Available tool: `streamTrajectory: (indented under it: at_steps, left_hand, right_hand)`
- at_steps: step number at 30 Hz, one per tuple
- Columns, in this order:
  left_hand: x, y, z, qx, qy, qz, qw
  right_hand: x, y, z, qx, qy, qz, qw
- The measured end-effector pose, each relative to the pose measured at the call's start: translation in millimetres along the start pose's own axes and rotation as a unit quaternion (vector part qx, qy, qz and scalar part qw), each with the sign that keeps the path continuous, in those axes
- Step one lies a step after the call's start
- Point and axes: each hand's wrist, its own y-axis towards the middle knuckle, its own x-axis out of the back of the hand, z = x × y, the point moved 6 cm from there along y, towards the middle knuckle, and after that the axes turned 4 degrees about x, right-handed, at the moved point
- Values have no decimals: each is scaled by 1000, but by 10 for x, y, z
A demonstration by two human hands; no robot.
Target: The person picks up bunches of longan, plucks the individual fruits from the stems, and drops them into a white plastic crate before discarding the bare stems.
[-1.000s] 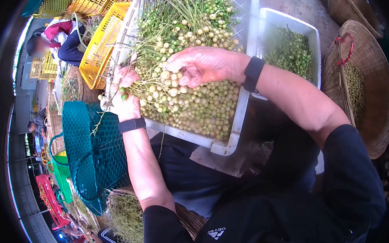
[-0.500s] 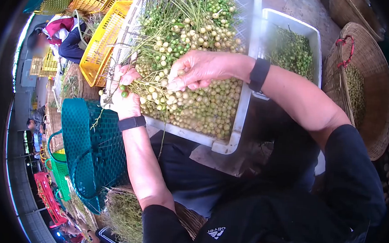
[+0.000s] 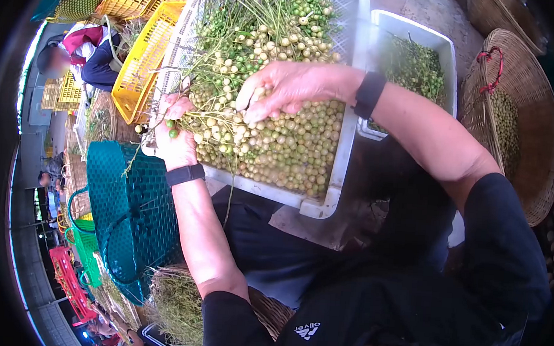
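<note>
My left hand (image 3: 177,129) is closed around the thin stems of a fruit sprig (image 3: 210,126), which bears small round yellowish and green fruits. My right hand (image 3: 285,92) is beside the sprig, thumb and fingers curled in around pale round fruit, partly hidden by the fingers. Both hands are over a white plastic crate (image 3: 333,192). Loose round fruits (image 3: 290,158) fill its near part, and stemmed green and yellow bunches (image 3: 267,29) lie in the far part. One long stem hangs over the crate's near edge.
A second white crate (image 3: 447,88) with green sprigs stands at the right, beside a wicker basket (image 3: 540,125) partly filled with fruit. At the left are a teal woven basket (image 3: 129,202) and yellow crates (image 3: 147,57). A person (image 3: 97,60) sits beyond them.
My right hand has shifted slightly up and left, its thumb and fingertips spreading a little. My left hand keeps its hold on the stems, moving slightly left.
</note>
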Motion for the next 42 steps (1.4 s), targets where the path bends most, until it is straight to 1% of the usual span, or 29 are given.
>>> streamTrajectory:
  at_steps: [1,2,4,6,8,11,13,15,16,18,19,21,22,23,24,25,26,27,29,31,33,35,36,37,38,39,40,41,42]
  left_hand:
    - [4,15,-4,3,8,5,1000]
    - [18,21,-14,3,8,4,1000]
    - [47,27,-62,-16,41,-9,999]
    - [61,26,-72,-19,31,-19,999]
    - [79,24,-89,-25,21,-27,999]
    - [105,29,-94,-13,17,-38,999]
    - [110,27,-91,-3,18,-38,999]
    - [121,35,-110,-3,14,-32,999]
    - [126,31,-120,-3,11,-28,1000]
    - [85,12,-64,-11,10,-20,1000]
    - [63,5,-37,-17,10,-13,1000]
    - [70,26,-63,-33,27,-2,999]
    - [102,38,-159,-98,199,-58,973]
    - [113,23,-272,-160,363,-112,911]
    - [120,73,-104,-5,-3,-18,1000]
    - [135,76,-134,-6,-4,-18,1000]
    - [149,82,-139,-11,-10,-42,999]
    - [161,85,-142,-16,-16,-65,998]
    - [185,90,-151,-31,-3,-82,996]
    - [170,88,-128,-2,-26,-53,998]
    - [180,87,-109,4,-37,-67,997]
    - [239,98,-136,-27,15,-105,994]
    - [262,100,-165,-26,16,-105,994]
    - [274,104,-181,-11,-4,-102,995]
    - [264,112,-157,4,-24,-98,995]
    - [264,107,-142,8,-23,-100,995]
    - [237,90,-134,13,-41,-83,996]
    - [176,73,-104,16,-60,-66,996]
    - [148,59,-74,15,-61,-72,995]
  right_hand:
    - [-63,12,6,-2,-41,0,999]
    - [-93,25,0,5,-55,-14,998]
    - [-94,97,-98,16,-58,-22,998]
    - [-52,103,-86,27,-61,-32,997]
    - [11,64,-33,34,-30,-15,999]
    - [65,2,37,18,-44,-3,999]
    - [71,22,-14,28,-42,-1,999]
    - [46,33,21,76,67,15,995]
    - [61,37,16,76,67,16,995]
    - [63,43,41,79,171,40,981]
    - [67,41,41,79,171,41,981]
    - [63,30,45,77,236,53,967]
    - [60,51,25,76,235,53,967]
    - [62,84,1,74,273,39,958]
    - [70,110,-22,71,309,25,948]
    - [67,120,-43,70,309,26,948]
    - [129,119,-84,50,184,-41,981]
    - [205,107,-102,30,53,-108,992]
    - [211,149,-186,19,55,-105,993]
    - [170,154,-230,-8,80,-83,993]
    - [193,155,-238,-2,73,-92,993]
    - [269,155,-239,8,-12,-146,989]
    - [277,209,-330,9,-11,-147,989]
    - [329,249,-298,81,-252,-207,942]
    - [267,197,-103,147,-475,-252,830]
    - [288,139,-53,144,-475,-255,830]
    - [365,108,-158,41,-350,-214,911]
    - [350,57,-243,-62,-215,-164,961]
    - [369,106,-368,-60,-94,-117,987]
